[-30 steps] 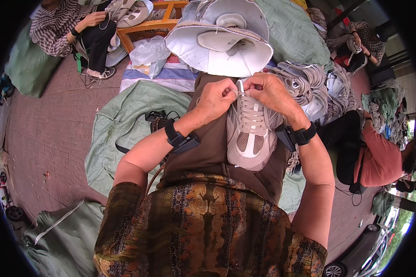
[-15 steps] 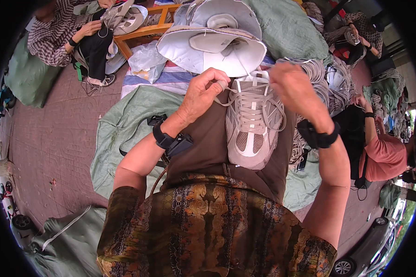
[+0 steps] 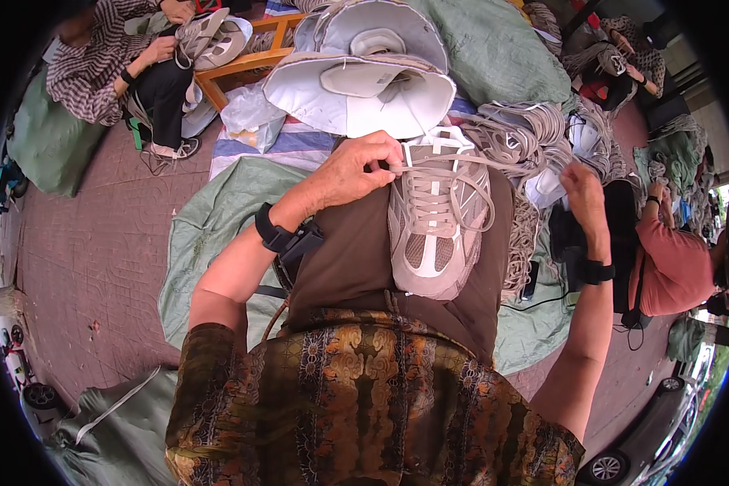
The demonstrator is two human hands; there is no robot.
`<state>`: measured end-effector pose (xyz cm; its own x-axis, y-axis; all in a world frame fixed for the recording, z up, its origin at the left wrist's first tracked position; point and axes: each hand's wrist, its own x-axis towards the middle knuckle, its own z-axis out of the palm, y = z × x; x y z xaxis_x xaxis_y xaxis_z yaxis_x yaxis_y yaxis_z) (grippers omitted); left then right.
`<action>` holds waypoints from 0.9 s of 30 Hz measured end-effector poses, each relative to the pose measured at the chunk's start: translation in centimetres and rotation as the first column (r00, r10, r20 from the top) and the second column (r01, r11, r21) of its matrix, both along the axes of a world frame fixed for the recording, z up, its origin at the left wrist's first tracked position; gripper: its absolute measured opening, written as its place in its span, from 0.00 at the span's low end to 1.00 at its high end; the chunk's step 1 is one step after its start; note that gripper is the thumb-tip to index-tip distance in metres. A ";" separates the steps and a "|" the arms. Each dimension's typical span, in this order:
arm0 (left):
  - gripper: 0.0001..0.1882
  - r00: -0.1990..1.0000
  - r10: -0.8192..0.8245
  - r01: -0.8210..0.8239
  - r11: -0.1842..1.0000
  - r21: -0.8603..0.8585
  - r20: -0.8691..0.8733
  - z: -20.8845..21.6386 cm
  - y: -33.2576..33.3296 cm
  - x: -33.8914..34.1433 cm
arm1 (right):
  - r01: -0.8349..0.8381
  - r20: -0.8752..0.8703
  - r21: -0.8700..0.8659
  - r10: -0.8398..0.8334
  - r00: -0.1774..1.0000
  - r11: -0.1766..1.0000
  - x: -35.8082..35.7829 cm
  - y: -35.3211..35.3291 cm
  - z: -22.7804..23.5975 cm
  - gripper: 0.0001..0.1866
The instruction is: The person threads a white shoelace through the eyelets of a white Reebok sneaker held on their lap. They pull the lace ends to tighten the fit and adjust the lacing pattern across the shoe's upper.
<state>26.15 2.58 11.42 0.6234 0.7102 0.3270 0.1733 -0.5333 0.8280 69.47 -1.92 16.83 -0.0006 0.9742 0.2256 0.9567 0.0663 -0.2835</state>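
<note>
A taupe and white sneaker [image 3: 433, 215] lies on my brown-trousered lap, toe toward me, with flat taupe laces crossed over its tongue. My left hand [image 3: 356, 170] pinches a shoelace [image 3: 426, 168] between thumb and fingertips at the shoe's upper left eyelets. Out to the right, well away from the shoe, my right hand [image 3: 585, 198] is closed. A strand of lace runs from the shoe's upper right toward it; the very end is hidden at the fingers. A loose loop of lace hangs over the shoe's right side.
White-lined shoe uppers [image 3: 381, 85] are stacked just beyond the sneaker. Bundles of laces [image 3: 514, 134] lie at the right, beside a green sack [image 3: 494, 53]. A green sheet [image 3: 219, 215] spreads at my left. Co-workers sit far left, far right and right; one handles a shoe [image 3: 219, 40].
My right hand has swung outward to the right, away from the sneaker, and a lace strand now stretches that way. My left hand stays by the upper left eyelets, slightly lower.
</note>
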 end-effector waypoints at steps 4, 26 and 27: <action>0.06 1.000 -0.022 0.017 0.980 0.200 0.020 0.2 -0.8 0.4 | -0.210 -0.239 0.091 0.226 0.945 0.974 -8.3 0.3 0.4 0.11; 0.12 0.988 0.151 -0.147 0.985 -0.089 0.045 1.8 -2.3 1.7 | -0.621 -0.485 -0.060 0.521 0.702 0.781 -16.7 3.5 0.1 0.09; 0.12 0.992 0.122 -0.121 0.991 -0.062 0.009 1.7 -2.5 1.2 | -0.611 -0.481 -0.060 0.513 0.711 0.790 -16.8 3.3 0.1 0.09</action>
<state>27.36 0.06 13.16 0.5272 0.7996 0.2875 0.2230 -0.4567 0.8612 52.70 1.39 16.98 -0.5165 0.8448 0.1396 0.5406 0.4481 -0.7120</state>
